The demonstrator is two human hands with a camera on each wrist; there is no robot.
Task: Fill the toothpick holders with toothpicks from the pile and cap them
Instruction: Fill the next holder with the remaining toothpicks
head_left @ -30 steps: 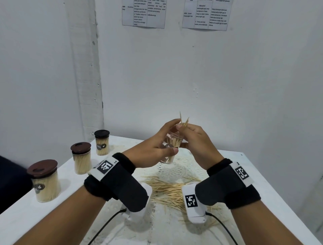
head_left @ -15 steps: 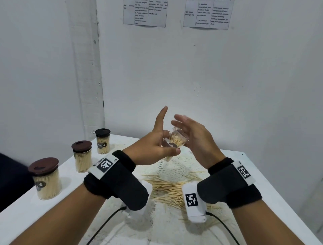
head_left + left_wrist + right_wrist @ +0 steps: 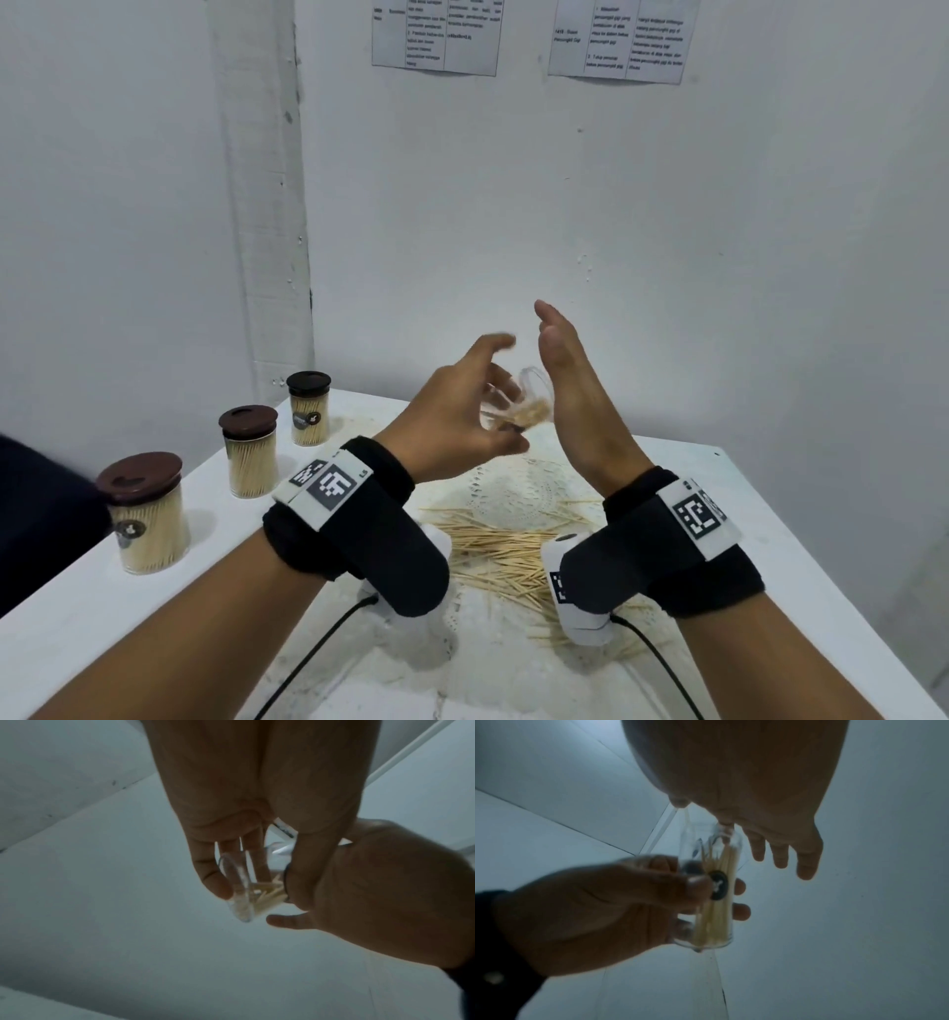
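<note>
My left hand (image 3: 477, 411) grips a clear toothpick holder (image 3: 529, 406) in the air above the table, tilted with its mouth toward my right hand. The holder (image 3: 713, 892) is partly filled with toothpicks (image 3: 718, 912) and has no cap. My right hand (image 3: 570, 380) is flat, fingers straight and pointing up, palm facing the holder's mouth; whether they touch is unclear. In the left wrist view the holder (image 3: 246, 892) sits between my left fingers (image 3: 213, 880) and the right palm (image 3: 385, 892). A loose toothpick pile (image 3: 493, 550) lies on the table below.
Three filled holders with brown caps stand in a row along the table's left side: near (image 3: 146, 514), middle (image 3: 250, 452), far (image 3: 309, 408). The white table (image 3: 744, 539) meets the wall behind. Two printed sheets (image 3: 436, 36) hang on the wall. Wrist cables trail toward me.
My right hand let go of the toothpicks it pinched at the holder's mouth, opened, and now stands flat by the mouth. My left hand tilted the holder toward it.
</note>
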